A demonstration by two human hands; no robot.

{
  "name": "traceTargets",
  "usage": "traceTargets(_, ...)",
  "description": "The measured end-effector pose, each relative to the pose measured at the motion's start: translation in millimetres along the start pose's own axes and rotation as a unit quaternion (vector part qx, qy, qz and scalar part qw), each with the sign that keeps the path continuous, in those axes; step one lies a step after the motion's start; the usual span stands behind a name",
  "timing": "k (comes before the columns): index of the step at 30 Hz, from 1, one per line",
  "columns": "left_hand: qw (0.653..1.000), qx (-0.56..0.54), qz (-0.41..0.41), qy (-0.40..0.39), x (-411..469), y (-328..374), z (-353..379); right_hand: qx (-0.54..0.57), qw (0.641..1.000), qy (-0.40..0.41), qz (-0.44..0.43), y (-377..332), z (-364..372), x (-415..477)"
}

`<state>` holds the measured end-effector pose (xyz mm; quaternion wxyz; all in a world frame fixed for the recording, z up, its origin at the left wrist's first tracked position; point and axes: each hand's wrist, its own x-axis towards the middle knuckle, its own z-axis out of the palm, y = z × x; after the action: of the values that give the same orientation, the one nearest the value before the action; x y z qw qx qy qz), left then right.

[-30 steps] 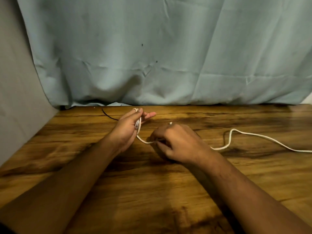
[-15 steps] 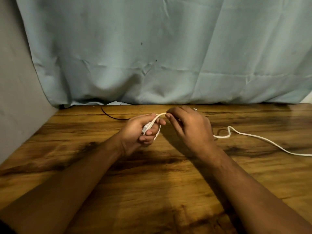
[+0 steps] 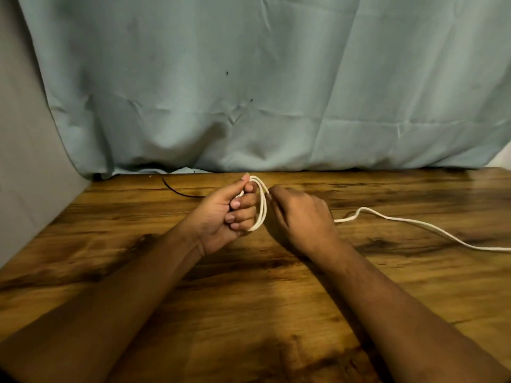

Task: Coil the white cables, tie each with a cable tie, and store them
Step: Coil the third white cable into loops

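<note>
Left hand (image 3: 221,217) is clenching the cable (image 3: 261,205) loops as an anchor; right hand (image 3: 301,217) is pinching the strand beside those fingers (image 3: 240,203), feeding slack from the counter (image 3: 276,299).

left hand (image 3: 221,214) curled in a closed grip; right hand (image 3: 301,217) pinching beside it.

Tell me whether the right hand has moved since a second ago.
Yes. The right hand moved away from the person, toward the curtain, along the table, feeding white cable.
</note>
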<state>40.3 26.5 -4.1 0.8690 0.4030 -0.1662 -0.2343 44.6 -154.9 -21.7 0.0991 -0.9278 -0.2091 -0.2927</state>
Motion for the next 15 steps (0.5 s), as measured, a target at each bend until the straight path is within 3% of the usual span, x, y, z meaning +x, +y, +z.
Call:
traceTargets(3, 0.995, -0.042, 0.054, 0.07, 2, 11, -7, -0.06, 0.995, -0.076, 0.004, 1, 6, -1)
traceTargets(8, 0.971, -0.075, 0.116, 0.194, 0, 23, -17, -0.14, 0.984, -0.095, -0.056, -29, 20, 1)
traceTargets(15, 0.969, -0.004, 0.11, 0.221, 5, 25, -31, -0.107, 0.98, -0.109, -0.127, -49, 2, -5)
